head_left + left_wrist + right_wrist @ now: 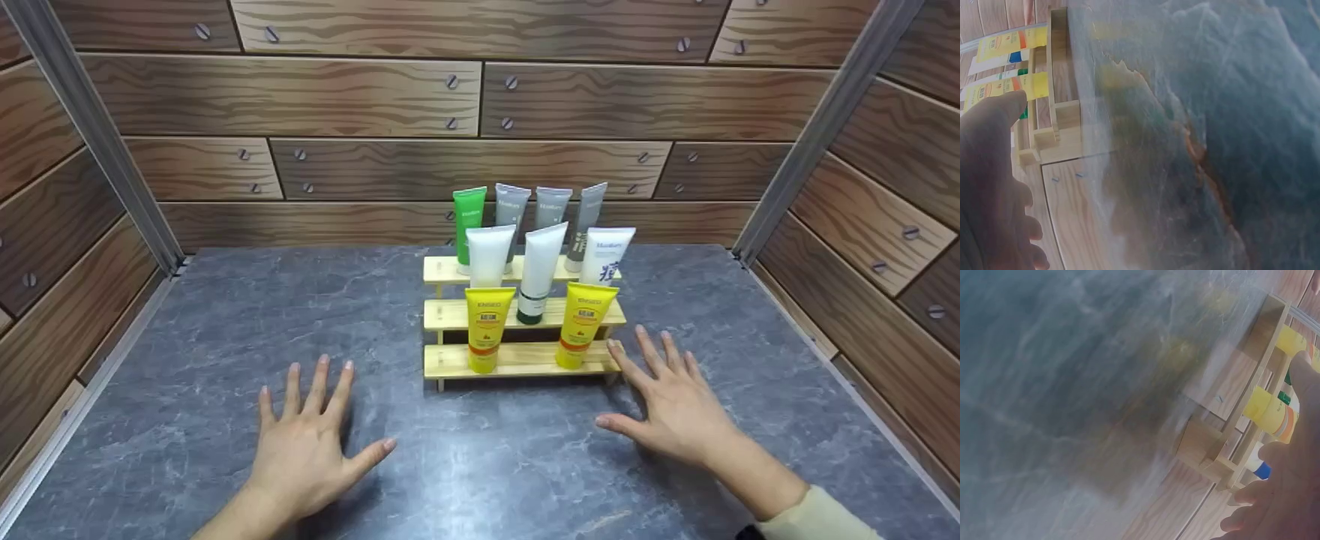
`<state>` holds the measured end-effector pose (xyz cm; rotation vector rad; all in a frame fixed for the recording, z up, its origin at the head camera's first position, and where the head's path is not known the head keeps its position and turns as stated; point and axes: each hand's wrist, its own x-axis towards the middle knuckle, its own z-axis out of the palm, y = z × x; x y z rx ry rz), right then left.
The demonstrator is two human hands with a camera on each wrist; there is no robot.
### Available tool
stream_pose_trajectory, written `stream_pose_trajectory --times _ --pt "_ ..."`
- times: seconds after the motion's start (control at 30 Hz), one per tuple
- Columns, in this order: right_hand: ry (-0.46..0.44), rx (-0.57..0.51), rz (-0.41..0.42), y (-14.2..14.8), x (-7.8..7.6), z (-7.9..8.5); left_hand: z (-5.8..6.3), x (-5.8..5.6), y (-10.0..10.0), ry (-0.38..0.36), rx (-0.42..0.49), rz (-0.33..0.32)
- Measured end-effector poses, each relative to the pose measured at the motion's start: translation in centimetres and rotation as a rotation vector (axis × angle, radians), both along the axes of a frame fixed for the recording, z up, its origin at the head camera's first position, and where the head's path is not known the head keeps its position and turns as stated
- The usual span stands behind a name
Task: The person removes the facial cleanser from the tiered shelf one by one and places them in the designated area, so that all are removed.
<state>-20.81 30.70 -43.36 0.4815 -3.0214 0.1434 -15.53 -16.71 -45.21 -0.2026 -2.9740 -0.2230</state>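
Note:
A three-step wooden rack (525, 363) holds squeeze tubes standing on their caps. On the front step are two yellow tubes, one at left (487, 330) and one at right (583, 326). The middle step carries three white tubes, the central one (541, 270) with a dark green cap. At the back stand a green tube (469, 225) and three grey tubes (553, 206). My left hand (304, 454), fingers spread, is over the table left of the rack and holds nothing. Fingers likewise spread, my right hand (679, 409) is empty, its index fingertip close by the rack's front right corner.
The grey marbled tabletop (300, 315) lies under the rack and both hands. Wood-patterned panels (375, 97) wall in the back and both sides. Metal posts (817, 127) run up the two rear corners.

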Motion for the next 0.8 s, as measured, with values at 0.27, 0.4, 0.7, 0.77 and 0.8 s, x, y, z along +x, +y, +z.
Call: stream_pose_trajectory --times 0.27,0.4,0.7,0.77,0.8 --pt "0.018 -0.008 -0.003 0.1 0.1 0.3 0.2 -0.2 0.0 -0.021 -0.003 0.002" --pt "0.033 -0.010 -0.003 0.2 0.0 0.4 0.4 -0.3 0.0 -0.034 -0.009 0.004" --pt "0.049 -0.005 0.001 0.5 -0.3 1.0 0.7 -0.4 -0.1 -0.006 0.015 -0.001" --pt "0.041 -0.008 -0.003 0.5 -0.5 1.2 0.8 -0.4 -0.1 0.005 0.024 -0.007" --pt "0.040 -0.012 -0.003 0.5 -0.6 1.2 0.9 -0.4 -0.1 0.011 0.027 -0.011"
